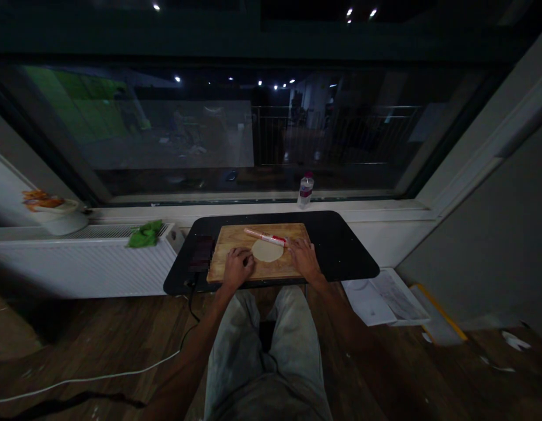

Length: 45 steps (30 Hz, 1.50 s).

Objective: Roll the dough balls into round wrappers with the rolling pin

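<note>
A thin round sheet of dough [267, 251] lies flat on a wooden cutting board [222, 270]. Over its upper edge a wooden rolling pin [262, 235] with a red and white label lies at a slant. The fingers of my left hand [238, 266] are curled, their tips closed at the dough's left edge. My right hand [303, 258] is closed around the right end of the rolling pin, at the right side of the dough; its palm hides that end of the pin.
The board rests on a black table [345, 251] with rounded corners. A dark ridged object [201, 254] sits left of the board. On the windowsill stands a water bottle [305, 190]. A green cloth [145, 233] and a white pot [62, 217] are on the radiator [121, 272].
</note>
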Each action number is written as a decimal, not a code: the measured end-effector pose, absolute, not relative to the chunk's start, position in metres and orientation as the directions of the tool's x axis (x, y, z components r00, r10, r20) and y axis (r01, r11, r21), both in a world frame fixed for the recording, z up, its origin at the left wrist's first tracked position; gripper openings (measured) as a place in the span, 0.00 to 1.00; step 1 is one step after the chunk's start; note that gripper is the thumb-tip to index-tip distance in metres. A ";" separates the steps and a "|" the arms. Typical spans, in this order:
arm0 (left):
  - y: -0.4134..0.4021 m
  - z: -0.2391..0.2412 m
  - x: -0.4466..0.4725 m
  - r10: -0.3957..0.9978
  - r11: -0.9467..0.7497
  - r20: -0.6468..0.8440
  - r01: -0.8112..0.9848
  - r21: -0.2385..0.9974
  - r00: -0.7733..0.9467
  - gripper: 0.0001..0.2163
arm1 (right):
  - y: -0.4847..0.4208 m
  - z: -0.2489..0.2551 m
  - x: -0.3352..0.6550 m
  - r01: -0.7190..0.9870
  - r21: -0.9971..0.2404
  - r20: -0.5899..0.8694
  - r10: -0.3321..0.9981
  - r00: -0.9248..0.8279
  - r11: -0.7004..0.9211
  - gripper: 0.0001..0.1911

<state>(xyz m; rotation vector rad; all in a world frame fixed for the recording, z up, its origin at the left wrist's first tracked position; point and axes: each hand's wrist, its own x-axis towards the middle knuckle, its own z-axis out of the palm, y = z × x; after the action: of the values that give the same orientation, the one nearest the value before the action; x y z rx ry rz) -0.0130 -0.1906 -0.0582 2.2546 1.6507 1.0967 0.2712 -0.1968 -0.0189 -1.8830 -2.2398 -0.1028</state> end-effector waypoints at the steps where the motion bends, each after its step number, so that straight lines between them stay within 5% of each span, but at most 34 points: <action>1: -0.191 -0.058 -0.013 0.873 -0.390 0.468 0.771 0.504 0.136 0.12 | -0.197 -0.019 0.271 0.980 -0.088 0.209 0.965 -0.159 0.180 0.30; 37: -0.195 -0.049 -0.009 0.902 -0.370 0.385 0.809 0.457 0.195 0.11 | -0.199 -0.017 0.272 0.978 -0.097 0.231 0.960 -0.159 0.185 0.30; 45: -0.188 -0.053 -0.006 0.929 -0.292 0.349 0.830 0.475 0.127 0.19 | -0.197 -0.018 0.274 0.977 -0.049 0.227 0.954 -0.193 0.210 0.30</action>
<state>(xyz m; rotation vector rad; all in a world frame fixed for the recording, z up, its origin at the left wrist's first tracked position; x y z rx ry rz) -0.0055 -0.1875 -0.0530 2.2288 1.7599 0.8921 0.2739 -0.1972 -0.0183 -1.8468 -2.2723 -0.1561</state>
